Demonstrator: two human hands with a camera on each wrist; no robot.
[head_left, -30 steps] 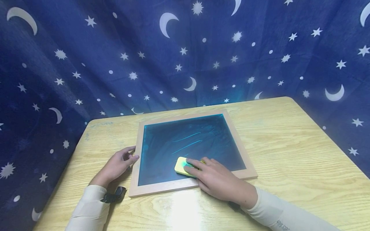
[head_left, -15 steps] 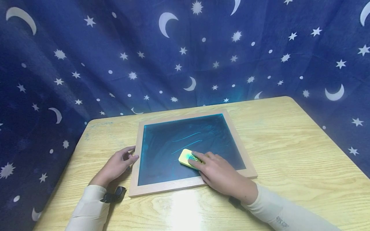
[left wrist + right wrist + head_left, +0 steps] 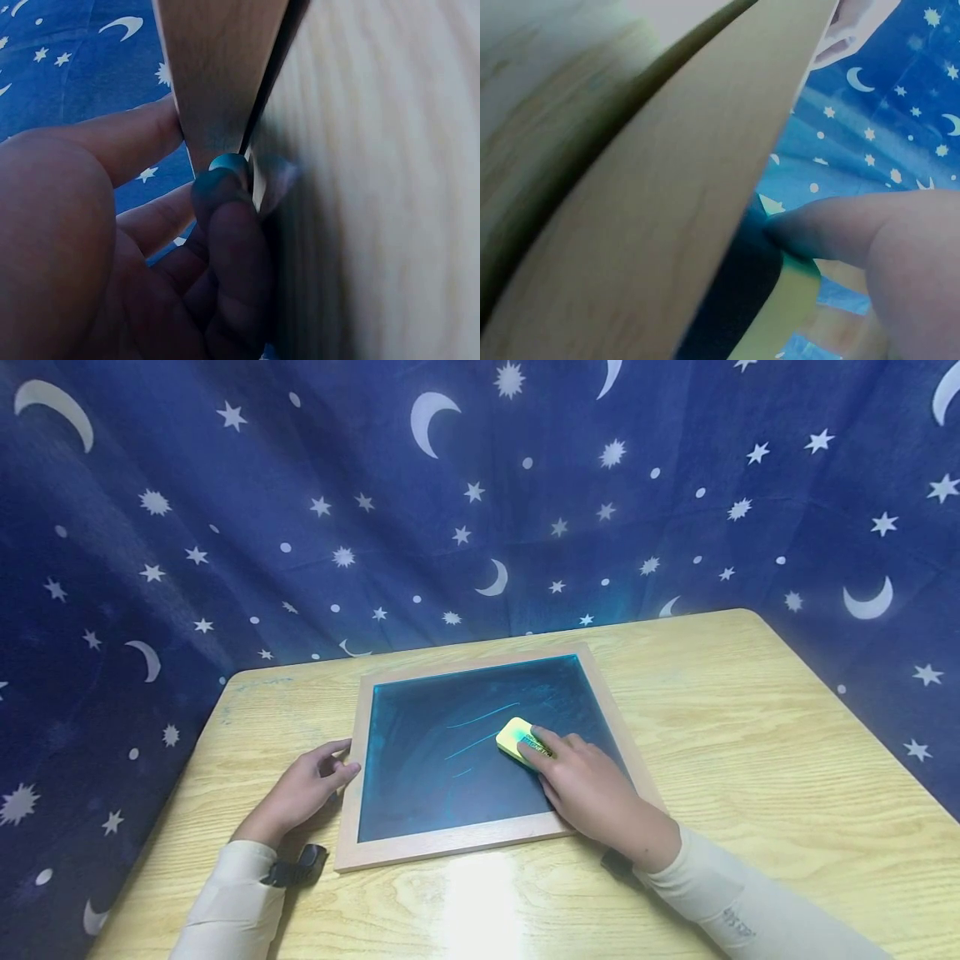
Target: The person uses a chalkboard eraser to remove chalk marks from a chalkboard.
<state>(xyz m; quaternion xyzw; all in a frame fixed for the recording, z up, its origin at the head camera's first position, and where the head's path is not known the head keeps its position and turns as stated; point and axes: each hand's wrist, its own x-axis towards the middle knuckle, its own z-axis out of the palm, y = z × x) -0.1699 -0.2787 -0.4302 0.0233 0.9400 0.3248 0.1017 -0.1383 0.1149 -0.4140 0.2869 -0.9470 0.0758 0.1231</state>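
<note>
A chalkboard (image 3: 412, 806) in a pale wooden frame lies on the table, with several thin pale blue lines (image 3: 476, 745) and faint smears on its dark surface. My right hand (image 3: 592, 793) grips a yellow magnetic eraser (image 3: 513, 735), dark felt down on the board, right of the lines. In the right wrist view the thumb presses the eraser's side (image 3: 795, 304). At the frame's left side, my left hand (image 3: 303, 789) pinches the edge. The left wrist view has the thumb against the frame (image 3: 225, 67) and another fingertip low, by the tabletop. Part of the eraser is hidden under the right fingers.
The light wood-grain table (image 3: 750, 735) extends on all sides of the board. Faint blue marks (image 3: 258, 685) are on its far left corner. Behind it hangs a dark blue curtain (image 3: 375, 468) with moons and stars. A black strap (image 3: 296, 868) is on the left wrist.
My right hand has slid the eraser away from me and to the right, from the near frame edge toward mid-board. A short line under its former place now shows. The left hand stays put.
</note>
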